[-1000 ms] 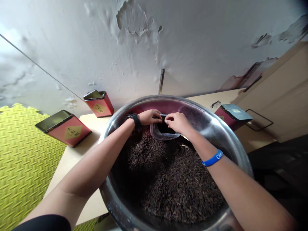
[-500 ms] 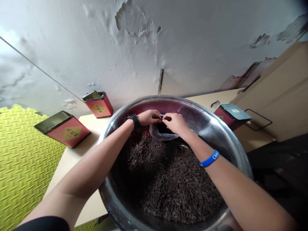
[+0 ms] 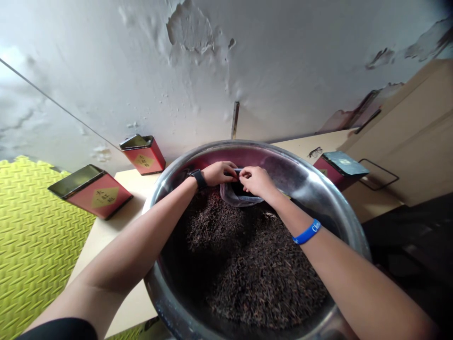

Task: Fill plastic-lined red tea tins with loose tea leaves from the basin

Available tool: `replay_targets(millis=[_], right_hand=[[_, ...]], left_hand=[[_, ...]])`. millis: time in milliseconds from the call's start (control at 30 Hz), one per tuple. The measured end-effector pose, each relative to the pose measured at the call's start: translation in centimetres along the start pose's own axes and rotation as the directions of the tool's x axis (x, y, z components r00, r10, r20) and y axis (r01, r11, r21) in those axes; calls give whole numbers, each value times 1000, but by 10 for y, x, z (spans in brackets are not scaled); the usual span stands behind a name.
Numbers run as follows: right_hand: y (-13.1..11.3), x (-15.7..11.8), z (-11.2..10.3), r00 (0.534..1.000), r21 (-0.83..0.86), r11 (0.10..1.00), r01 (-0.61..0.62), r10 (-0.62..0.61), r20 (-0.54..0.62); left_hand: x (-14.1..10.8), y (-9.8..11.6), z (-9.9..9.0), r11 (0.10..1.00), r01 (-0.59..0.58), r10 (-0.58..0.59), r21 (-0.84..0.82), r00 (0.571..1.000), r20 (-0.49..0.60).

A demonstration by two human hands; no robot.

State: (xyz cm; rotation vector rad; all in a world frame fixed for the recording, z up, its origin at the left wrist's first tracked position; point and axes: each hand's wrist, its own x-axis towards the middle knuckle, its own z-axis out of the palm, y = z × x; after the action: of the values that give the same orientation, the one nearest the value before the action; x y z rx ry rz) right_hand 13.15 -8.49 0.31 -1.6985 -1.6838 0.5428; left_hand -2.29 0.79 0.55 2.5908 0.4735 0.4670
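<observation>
A wide stainless steel basin (image 3: pixel 226 144) fills the lower middle of the view, heaped with dark, loose, twisted tea leaves (image 3: pixel 262 278). At its far side sits a translucent plastic bag (image 3: pixel 238 198), its lower part resting on the leaves. My left hand (image 3: pixel 219 173), with a black watch (image 3: pixel 198 179) on the wrist, pinches the bag's upper edge. My right hand (image 3: pixel 256 182), with a blue wristband (image 3: pixel 307 232), pinches the edge beside it. Their fingers nearly meet above the bag's narrow, dark opening. The bag's contents are hidden.
Red tins with gold diamond labels and open lids stand on a cream table (image 3: pixel 106 241): one (image 3: pixel 90 194), another (image 3: pixel 143 157), and a third (image 3: pixel 336 169). Eyeglasses (image 3: pixel 314 152) lie near the wall. A green foam mat (image 3: pixel 35 250) lies left, and a beige cabinet (image 3: pixel 399 137) stands right.
My hands have drawn closer together, narrowing the bag's opening. The whole scene has shifted slightly in view, with the tins sitting a little further left.
</observation>
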Motion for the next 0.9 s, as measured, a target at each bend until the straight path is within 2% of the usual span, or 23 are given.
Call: replay_targets(millis=[100,267,500,600,700,833,900], right_hand=[[2,2,2,997,70,995,-66,63,46],[8,7,6,993,109,987,-115,111,46],[5,5,-4,995,83,992,-99,98,14],[-4,0,-12,999,4,999,-35,36,-25],[-9,-4,-18,998,-145,989,29,-35,-42],[-13,-7,-24,987,-387,919,72,-121,-105],[-18,-10,-25,981,-409,905,118,-171,-94]], left_hand=[[0,1,1,1000,2,-2,15,1000,1],[1,5,1,999,-15,15,53,1000,-3],[1,15,1,987,61,-55,147,997,-45],[0,15,0,980,98,-88,175,994,-63],[-2,14,-2,976,103,-92,192,994,-66],[-2,14,-3,975,94,-82,199,994,-70],[-2,13,-2,974,99,-83,203,993,-82]])
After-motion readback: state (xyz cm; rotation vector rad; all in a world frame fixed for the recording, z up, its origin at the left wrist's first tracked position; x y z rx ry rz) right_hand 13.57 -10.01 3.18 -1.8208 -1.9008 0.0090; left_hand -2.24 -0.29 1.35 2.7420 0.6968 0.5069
